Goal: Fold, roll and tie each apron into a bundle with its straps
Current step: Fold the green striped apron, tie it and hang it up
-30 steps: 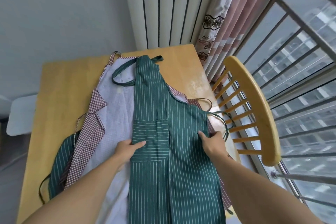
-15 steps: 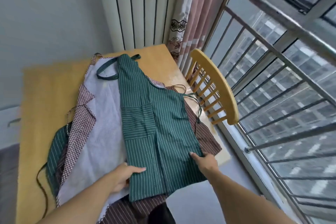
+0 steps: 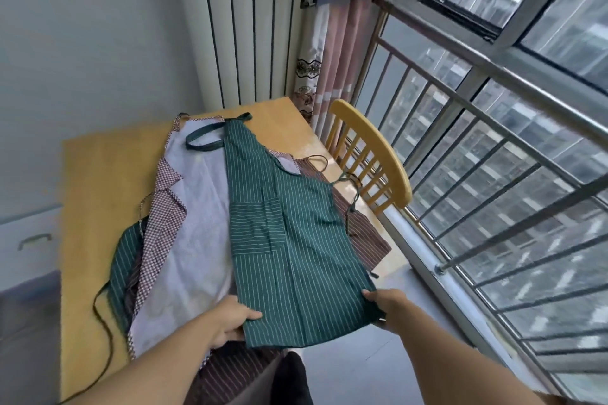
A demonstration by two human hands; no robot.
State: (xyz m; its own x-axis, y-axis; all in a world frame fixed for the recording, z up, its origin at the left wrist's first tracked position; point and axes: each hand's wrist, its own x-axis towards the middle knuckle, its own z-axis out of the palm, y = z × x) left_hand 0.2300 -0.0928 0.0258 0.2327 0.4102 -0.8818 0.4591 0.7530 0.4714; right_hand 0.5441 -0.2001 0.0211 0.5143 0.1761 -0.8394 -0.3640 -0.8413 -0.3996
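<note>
A grey cabinet [image 3: 29, 240] with a metal handle stands beside the left edge of the wooden desk [image 3: 95, 181]. Near that edge a dark strap [image 3: 102, 322] curls over the bare wood, coming from a second green striped cloth [image 3: 123, 260] that shows under the pile. On it lies a red checked apron [image 3: 164, 207] turned open, so that its pale lining [image 3: 197, 233] faces up.

The left hand [image 3: 230, 322] holds the lower left corner of the green striped apron [image 3: 283, 240], with the thumb on top and the other fingers curled under the cloth. This apron lies on top of the pile, folded lengthwise (its pocket shows in the middle), with the neck loop [image 3: 205, 143] toward the far edge of the desk and the hem hanging past the near edge. A brown striped apron [image 3: 365, 237] lies under it at the right edge.

The right hand [image 3: 383, 301] pinches the lower right corner of the green striped apron, fingers closed on the cloth. A thin waist strap [image 3: 350, 197] hangs near the wooden chair [image 3: 378, 154], which stands beside the right edge, before the window railing [image 3: 493, 174].
</note>
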